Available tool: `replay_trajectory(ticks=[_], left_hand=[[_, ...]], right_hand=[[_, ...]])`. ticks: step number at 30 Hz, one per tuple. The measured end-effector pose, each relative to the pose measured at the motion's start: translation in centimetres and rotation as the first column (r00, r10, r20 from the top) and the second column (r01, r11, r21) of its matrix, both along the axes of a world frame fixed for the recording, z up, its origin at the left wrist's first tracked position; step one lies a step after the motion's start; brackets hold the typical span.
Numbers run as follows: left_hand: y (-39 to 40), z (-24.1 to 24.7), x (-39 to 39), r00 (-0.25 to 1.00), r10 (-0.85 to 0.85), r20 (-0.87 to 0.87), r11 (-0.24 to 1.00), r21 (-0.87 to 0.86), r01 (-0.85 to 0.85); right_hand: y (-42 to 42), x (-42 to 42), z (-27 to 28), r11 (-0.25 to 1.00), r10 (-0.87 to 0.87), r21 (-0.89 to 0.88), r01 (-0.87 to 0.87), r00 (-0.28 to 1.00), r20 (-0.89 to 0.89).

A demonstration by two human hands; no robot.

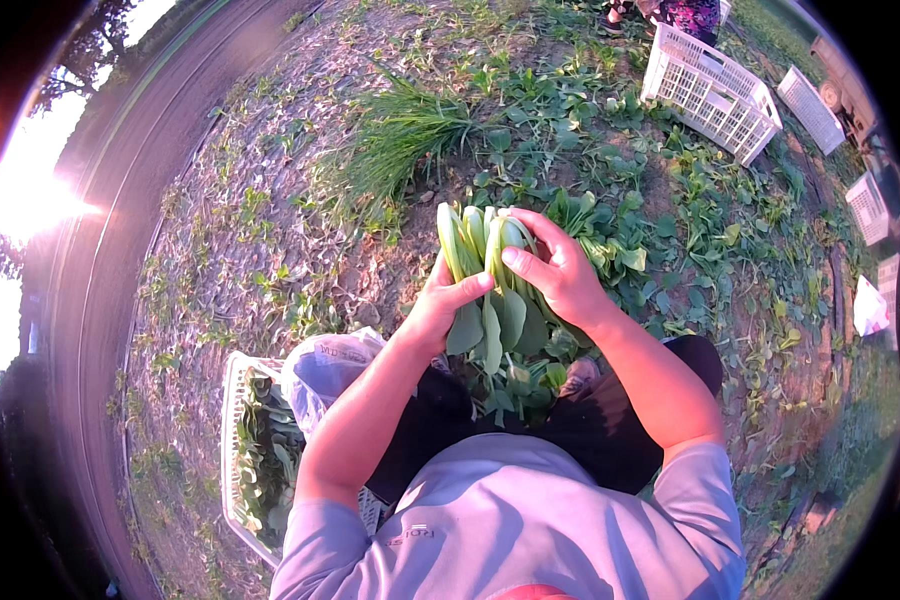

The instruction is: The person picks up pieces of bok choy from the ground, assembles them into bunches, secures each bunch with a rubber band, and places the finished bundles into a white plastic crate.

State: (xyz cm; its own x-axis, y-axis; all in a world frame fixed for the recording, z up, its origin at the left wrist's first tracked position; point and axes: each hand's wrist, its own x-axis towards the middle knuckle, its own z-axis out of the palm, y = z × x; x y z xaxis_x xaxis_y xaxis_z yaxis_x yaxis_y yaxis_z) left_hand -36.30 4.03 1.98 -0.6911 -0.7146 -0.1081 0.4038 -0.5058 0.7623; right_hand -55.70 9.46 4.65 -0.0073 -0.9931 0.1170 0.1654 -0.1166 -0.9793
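Between my two hands is a bunch of leafy greens with pale green stalks [474, 232], its leaves hanging down toward my lap. My left hand [450, 296] grips the bunch from the left, its thumb across the stalks. On the right side, my right hand [559, 266] closes around the same bunch, thumb in front and fingers behind the stalk ends. Cut greens [607, 251] lie on the soil just right of my right hand. More leaves rest on the ground between my feet, below the bunch.
A white plastic crate [232, 450] filled with greens stands at my left, beside a plastic bag [334, 360] near my knee. A tuft of long grass [412, 131] grows ahead. Toward the upper right are a white slatted crate [712, 94], further crates [811, 109] and part of another person [690, 15].
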Motion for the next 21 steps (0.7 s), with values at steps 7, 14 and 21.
replay_trajectory(ticks=[7, 14, 21], left_hand=[[3.5, -2.1, 3.2, 0.971, 0.236, -0.032, 0.965, -0.107, -0.238], [8.0, -3.8, 5.3, 0.879, 0.416, -0.234, 0.88, -0.141, -0.454], [7.2, -1.7, 8.9, 0.694, 0.718, 0.042, 0.587, -0.573, -0.572]], right_hand=[[-0.1, 3.2, -1.8, 0.99, 0.142, 0.017, -0.141, 0.986, -0.083], [-1.8, 3.9, -1.9, 0.914, 0.396, 0.048, -0.402, 0.86, -0.321], [-4.2, 9.6, 0.6, 0.868, 0.159, -0.27, -0.416, 0.749, -0.643]])
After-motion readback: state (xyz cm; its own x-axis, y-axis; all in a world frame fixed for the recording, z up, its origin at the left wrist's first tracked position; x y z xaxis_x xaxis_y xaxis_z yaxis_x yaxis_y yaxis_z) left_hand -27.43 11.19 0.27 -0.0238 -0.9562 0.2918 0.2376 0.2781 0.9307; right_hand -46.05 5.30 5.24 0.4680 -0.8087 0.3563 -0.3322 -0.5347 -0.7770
